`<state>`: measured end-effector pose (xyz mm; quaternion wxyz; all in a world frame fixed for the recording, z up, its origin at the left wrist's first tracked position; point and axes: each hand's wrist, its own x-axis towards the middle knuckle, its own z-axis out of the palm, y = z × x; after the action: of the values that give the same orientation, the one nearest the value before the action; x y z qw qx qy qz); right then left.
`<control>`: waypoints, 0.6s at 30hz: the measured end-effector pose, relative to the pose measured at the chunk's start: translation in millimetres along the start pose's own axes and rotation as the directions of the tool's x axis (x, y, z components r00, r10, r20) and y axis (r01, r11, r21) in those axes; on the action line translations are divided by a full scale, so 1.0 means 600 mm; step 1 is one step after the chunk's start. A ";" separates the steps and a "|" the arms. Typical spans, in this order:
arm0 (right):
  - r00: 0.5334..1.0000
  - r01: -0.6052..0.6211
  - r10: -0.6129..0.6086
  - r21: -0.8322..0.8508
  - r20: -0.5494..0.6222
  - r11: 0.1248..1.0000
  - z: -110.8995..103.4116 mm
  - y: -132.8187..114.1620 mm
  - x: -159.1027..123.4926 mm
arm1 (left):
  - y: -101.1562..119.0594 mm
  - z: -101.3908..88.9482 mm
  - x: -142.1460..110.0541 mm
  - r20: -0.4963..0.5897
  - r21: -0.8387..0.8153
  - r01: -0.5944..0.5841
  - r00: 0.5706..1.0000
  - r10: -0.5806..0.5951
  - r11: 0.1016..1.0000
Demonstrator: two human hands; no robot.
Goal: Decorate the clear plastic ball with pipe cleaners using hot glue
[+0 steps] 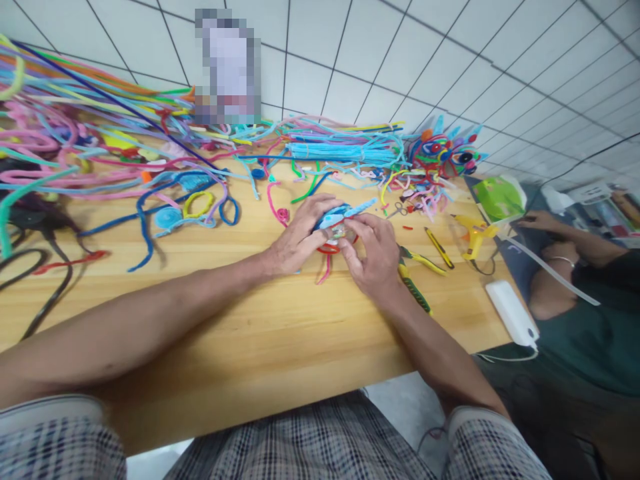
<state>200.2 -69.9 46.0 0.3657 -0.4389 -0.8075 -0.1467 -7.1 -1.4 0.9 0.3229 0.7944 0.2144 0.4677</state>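
Observation:
My left hand [299, 237] and my right hand [373, 253] meet over the middle of the wooden table [280, 333]. Both are closed around a small pipe-cleaner craft piece [336, 223] of light blue, dark blue and red fuzzy wire. A light blue strand sticks out of it toward the upper right. Red and pink ends trail from under it onto the wood. My fingers hide most of the piece.
Heaps of coloured pipe cleaners [100, 147] cover the far left and back. Finished figures [443, 155] stand at the back right. Green-handled pliers [415, 280], a yellow knife [439, 248], a yellow glue gun [475, 235] and a white block [513, 312] lie right. Another person [575, 320] sits at the right.

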 end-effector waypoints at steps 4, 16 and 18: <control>0.998 -0.039 0.039 -0.001 0.056 0.999 -0.001 0.002 -0.002 | 0.001 -0.001 0.000 0.006 0.002 0.018 1.000 -0.018 1.000; 1.000 0.029 -0.028 -0.054 0.011 0.998 0.000 0.001 0.000 | 0.003 0.004 0.001 -0.014 0.003 0.030 0.999 -0.030 1.000; 0.999 0.032 -0.030 -0.072 0.035 0.997 0.001 0.000 -0.001 | 0.003 0.005 0.001 -0.021 -0.002 0.025 0.999 -0.025 1.000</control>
<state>200.3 -70.0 45.3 0.3336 -0.4416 -0.8145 -0.1741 -4.1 -2.9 1.5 0.3269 0.7865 0.2272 0.4721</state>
